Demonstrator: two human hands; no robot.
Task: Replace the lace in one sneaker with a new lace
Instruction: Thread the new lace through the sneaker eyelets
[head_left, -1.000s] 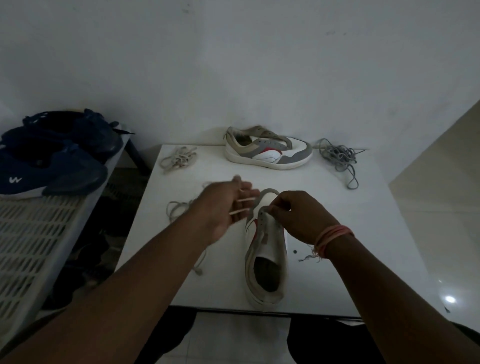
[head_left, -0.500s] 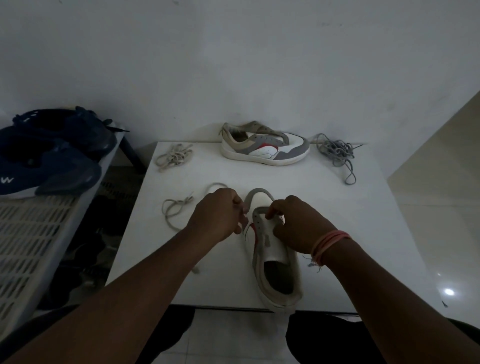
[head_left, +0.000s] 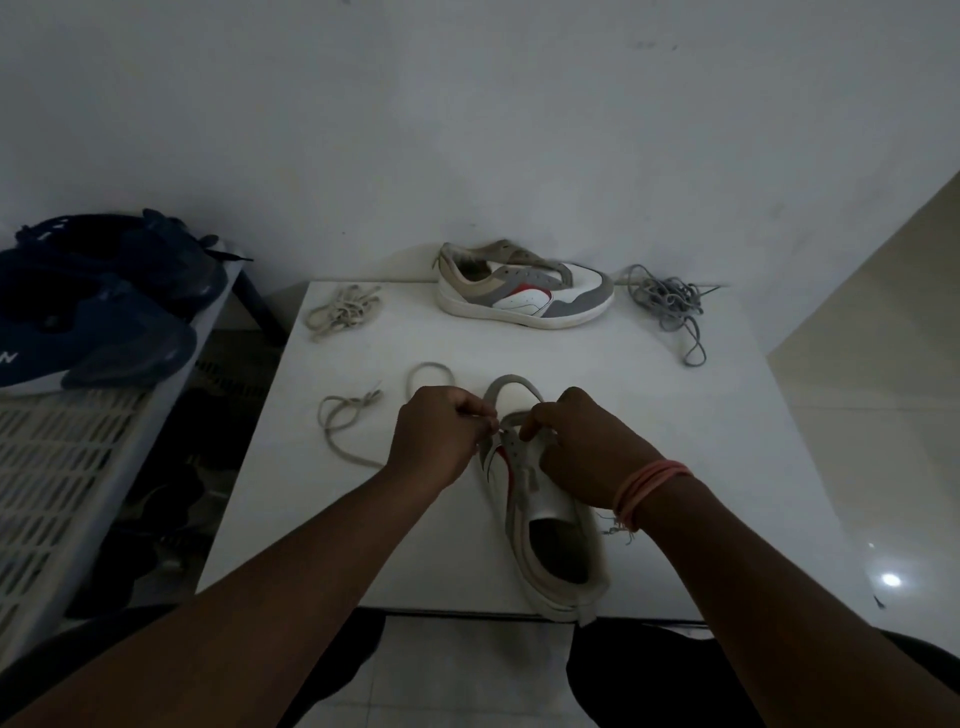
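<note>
A white sneaker (head_left: 550, 540) with grey and red trim lies on the white table (head_left: 701, 467), toe pointing away from me, heel at the front edge. My left hand (head_left: 441, 441) pinches the end of a beige lace (head_left: 343, 421) at an eyelet near the toe. That lace trails left over the table in loops. My right hand (head_left: 582, 452) grips the sneaker's upper by the eyelets and covers the tongue. Which eyelet the lace tip is at stays hidden by my fingers.
A second matching sneaker (head_left: 524, 291) lies on its side at the table's back. A bundled beige lace (head_left: 343, 312) lies at the back left, a grey lace bundle (head_left: 667, 306) at the back right. Blue shoes (head_left: 98, 322) sit on a white slatted rack (head_left: 62, 467) to the left.
My left hand came in from the left with the lace end and now pinches it at the eyelets. The sneaker's heel swung slightly right, and the trailing lace shifted.
</note>
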